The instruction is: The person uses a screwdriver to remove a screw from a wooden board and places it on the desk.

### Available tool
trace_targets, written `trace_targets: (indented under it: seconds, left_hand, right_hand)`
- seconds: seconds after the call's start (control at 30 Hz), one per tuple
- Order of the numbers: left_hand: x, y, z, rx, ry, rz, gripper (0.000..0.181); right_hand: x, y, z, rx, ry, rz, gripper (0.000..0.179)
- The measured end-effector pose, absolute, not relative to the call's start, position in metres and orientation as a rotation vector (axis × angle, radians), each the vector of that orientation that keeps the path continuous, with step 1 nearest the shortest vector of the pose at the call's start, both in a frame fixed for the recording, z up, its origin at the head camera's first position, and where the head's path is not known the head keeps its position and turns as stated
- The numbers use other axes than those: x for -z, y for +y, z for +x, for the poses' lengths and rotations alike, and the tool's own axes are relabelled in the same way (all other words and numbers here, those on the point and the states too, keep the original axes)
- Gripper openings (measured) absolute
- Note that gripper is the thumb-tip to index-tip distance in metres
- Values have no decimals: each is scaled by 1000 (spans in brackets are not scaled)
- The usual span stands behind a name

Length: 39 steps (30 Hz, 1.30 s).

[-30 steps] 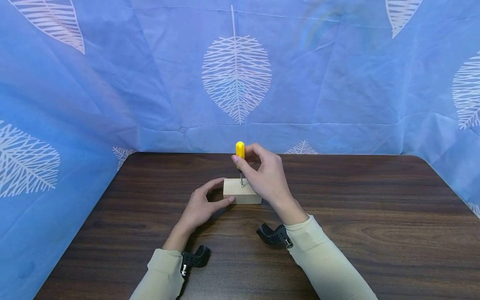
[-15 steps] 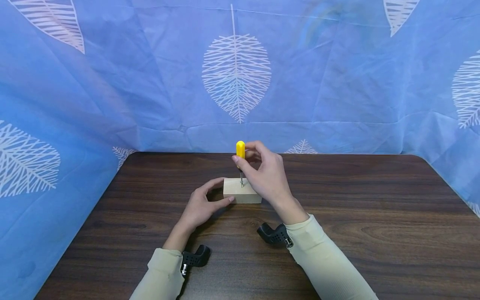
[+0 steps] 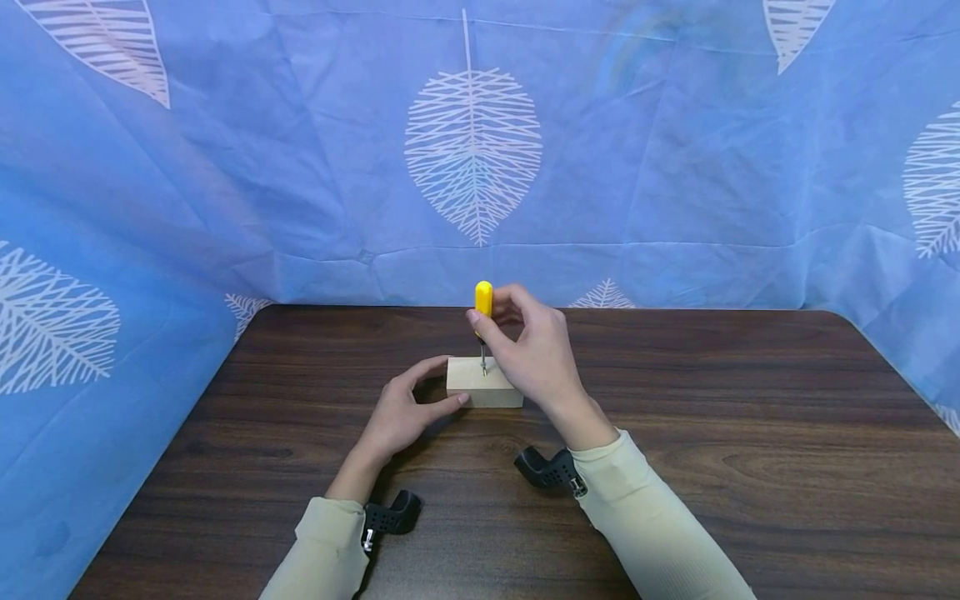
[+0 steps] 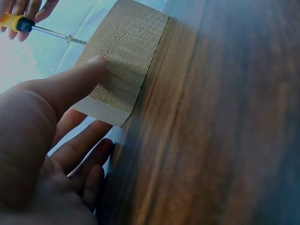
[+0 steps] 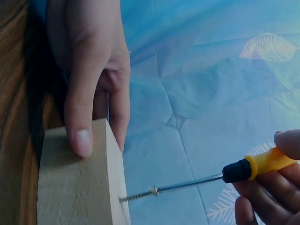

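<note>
A pale wooden block (image 3: 483,398) lies on the dark wood table (image 3: 712,400). My left hand (image 3: 397,415) grips its left end, thumb on the near face and fingers behind. In my right hand (image 3: 536,354) is a screwdriver (image 3: 483,298) with a yellow handle, pinched between thumb and fingers and held nearly upright above the block. The right wrist view shows its shaft meeting the head of a screw (image 5: 138,196). That screw stands in the block's top face, with much of its thread exposed. In the left wrist view, the left thumb (image 4: 89,75) presses flat against the block.
A black wrist mount (image 3: 393,512) sits at the left sleeve, another black mount (image 3: 543,468) at the right one. Behind the table hangs a blue cloth (image 3: 315,167) printed with white leaves.
The screwdriver's yellow handle has shifted slightly to the right, and the right thumb and fingers with it. The block and left hand have stayed in place.
</note>
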<state>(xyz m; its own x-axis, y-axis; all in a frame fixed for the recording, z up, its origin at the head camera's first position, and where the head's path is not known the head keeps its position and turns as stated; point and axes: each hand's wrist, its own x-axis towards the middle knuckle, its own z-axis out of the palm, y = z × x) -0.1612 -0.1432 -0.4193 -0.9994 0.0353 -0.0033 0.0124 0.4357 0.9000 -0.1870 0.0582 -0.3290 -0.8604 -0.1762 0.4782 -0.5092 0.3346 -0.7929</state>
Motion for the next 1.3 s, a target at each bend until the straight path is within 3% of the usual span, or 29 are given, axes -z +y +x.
trace_targets:
  seconds: [0.3, 0.83, 1.1, 1.3]
  left_hand:
    - [419, -143, -162, -1651, 2644, 32, 67]
    - [418, -145, -163, -1625, 2644, 51, 69]
    - [418, -144, -163, -1625, 2652, 51, 69]
    - [418, -145, -164, -1628, 2652, 50, 69]
  right_hand:
    - [331, 58, -189, -1545, -2285, 576, 22]
    - [328, 55, -191, -1507, -2321, 586, 14]
    - [330, 56, -190, -1508, -2307, 570, 25]
    - [328, 55, -189, -1518, -2291, 593, 22]
